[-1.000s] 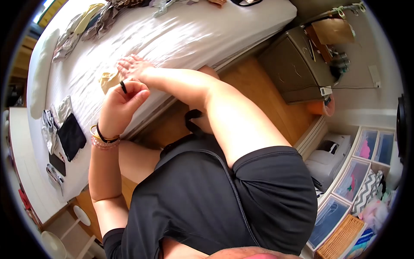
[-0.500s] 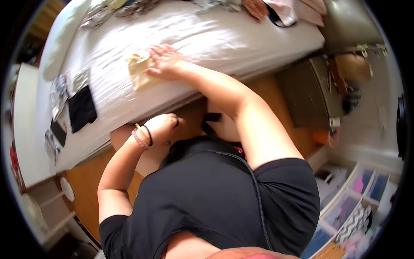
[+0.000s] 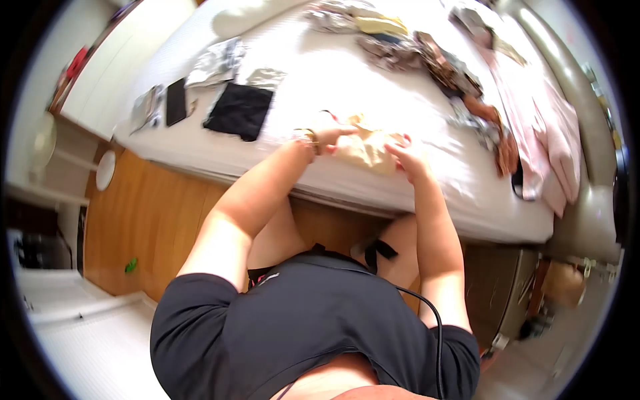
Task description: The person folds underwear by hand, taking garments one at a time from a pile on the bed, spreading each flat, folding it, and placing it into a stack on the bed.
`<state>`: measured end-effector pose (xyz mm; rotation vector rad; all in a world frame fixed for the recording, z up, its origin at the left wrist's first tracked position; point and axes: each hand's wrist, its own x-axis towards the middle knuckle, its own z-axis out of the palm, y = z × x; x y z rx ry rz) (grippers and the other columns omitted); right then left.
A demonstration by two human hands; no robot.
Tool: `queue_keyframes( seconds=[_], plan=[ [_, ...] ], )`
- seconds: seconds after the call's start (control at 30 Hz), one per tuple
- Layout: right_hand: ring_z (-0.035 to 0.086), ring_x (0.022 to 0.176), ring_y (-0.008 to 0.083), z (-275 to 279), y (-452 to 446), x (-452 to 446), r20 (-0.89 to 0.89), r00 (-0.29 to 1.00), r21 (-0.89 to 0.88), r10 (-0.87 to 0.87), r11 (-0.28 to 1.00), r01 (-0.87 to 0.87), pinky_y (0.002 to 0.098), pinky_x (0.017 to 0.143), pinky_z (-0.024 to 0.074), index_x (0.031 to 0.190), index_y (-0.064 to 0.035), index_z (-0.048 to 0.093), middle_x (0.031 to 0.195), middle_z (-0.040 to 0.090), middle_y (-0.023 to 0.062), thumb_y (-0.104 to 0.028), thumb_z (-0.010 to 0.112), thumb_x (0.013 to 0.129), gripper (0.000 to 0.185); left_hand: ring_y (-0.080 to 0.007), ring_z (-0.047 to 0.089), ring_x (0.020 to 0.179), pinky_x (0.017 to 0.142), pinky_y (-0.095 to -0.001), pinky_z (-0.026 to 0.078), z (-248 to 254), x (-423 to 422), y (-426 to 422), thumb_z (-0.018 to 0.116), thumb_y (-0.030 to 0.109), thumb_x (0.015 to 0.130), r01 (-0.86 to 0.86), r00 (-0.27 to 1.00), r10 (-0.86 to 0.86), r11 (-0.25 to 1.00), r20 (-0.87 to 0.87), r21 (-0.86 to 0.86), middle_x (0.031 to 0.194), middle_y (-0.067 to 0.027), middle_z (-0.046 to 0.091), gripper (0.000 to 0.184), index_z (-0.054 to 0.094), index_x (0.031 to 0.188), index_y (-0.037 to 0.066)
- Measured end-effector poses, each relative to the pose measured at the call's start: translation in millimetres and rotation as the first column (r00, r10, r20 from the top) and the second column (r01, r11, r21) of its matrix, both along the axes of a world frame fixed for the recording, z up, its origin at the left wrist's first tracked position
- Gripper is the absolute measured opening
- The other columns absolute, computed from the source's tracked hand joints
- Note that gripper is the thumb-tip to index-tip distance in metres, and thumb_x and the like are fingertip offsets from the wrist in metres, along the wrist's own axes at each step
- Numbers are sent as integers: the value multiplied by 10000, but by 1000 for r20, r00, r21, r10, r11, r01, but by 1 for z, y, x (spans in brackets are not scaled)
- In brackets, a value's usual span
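Room was bright; light hit the bed (image 3: 327,80) hardest across the middle and far side, white sheet nearly blown out there. Bed ran left to right across the scene, pale bolster (image 3: 243,19) on its far left edge, grey-brown headboard (image 3: 595,160) curving along the right. Floor (image 3: 143,213) was warm brown wood, visible left and under the bed edge. White cabinet (image 3: 110,73) stood far left, pale wall (image 3: 50,80) beside it, round white disc (image 3: 105,170) nearer. White unit (image 3: 100,340) filled near left. Dark grey-brown cabinet (image 3: 497,280) sat near right, just beside the bed; details beyond were blurred.
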<state>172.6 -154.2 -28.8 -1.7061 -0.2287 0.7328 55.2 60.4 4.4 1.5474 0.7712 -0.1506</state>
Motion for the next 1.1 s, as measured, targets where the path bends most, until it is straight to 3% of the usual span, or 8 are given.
queue_keyframes(
  seconds=[0.13,0.2,0.37,0.5,0.67,0.77,0.93,1.1],
  plan=[
    [612,961,209,-10,7,5,-164,982,378,90,926,-21,324,799,525,1292,17,447,1112,616,126,-78,693,813,547,-165,674,857,667,-315,575,-20,2,8,760,218,795,79,993,-1,754,119,-652,1004,-85,669,468,553,1179,48],
    [613,994,225,-4,13,1,-255,949,544,186,839,-18,334,843,519,1253,13,485,1123,615,128,-31,643,838,446,-201,629,1031,866,-363,533,-18,-12,7,737,233,816,126,982,2,732,187,-669,1158,-108,630,494,541,1229,46],
    [612,1015,233,10,32,-16,-289,917,591,277,805,-57,370,904,508,1195,8,525,1127,611,126,-20,614,856,352,-228,610,1066,923,-383,502,-21,-35,26,632,95,859,316,917,73,466,392,-826,1186,-127,609,434,504,1267,14],
    [630,906,202,17,56,-29,-301,909,526,289,845,-95,335,785,523,1261,-20,491,1050,616,93,-71,589,895,382,-260,616,1058,941,-412,491,-12,-67,56,561,20,869,134,878,300,596,374,-792,1187,-155,605,415,492,1276,-19],
    [639,817,201,-18,57,-18,-379,899,445,220,895,-31,297,679,542,1238,-24,516,949,625,104,-102,556,928,322,-276,602,1087,931,-414,507,18,-148,181,522,124,939,140,561,560,661,609,-737,1197,-178,594,356,504,1240,-67],
    [645,784,205,-14,55,-19,-419,884,500,206,865,35,306,671,560,1224,-15,523,928,630,120,-95,548,931,305,-292,591,1101,944,-434,492,64,-208,254,503,201,952,-222,355,656,751,666,-622,1233,-162,578,373,506,1258,-10],
    [646,752,201,-15,58,-19,-425,884,515,193,855,61,308,647,566,1219,-12,526,911,636,123,-100,530,943,289,-397,473,1219,1009,-642,374,75,-269,387,424,187,982,-325,60,798,584,600,-744,1354,-217,446,428,343,1365,15],
    [640,742,200,-15,57,-21,-439,879,529,186,844,86,312,646,566,1227,-11,515,908,630,124,-123,515,957,292,-374,521,1157,888,-607,486,-7,-293,450,433,161,972,-662,29,946,259,322,-703,1282,-190,514,338,465,1279,24]
  ],
)
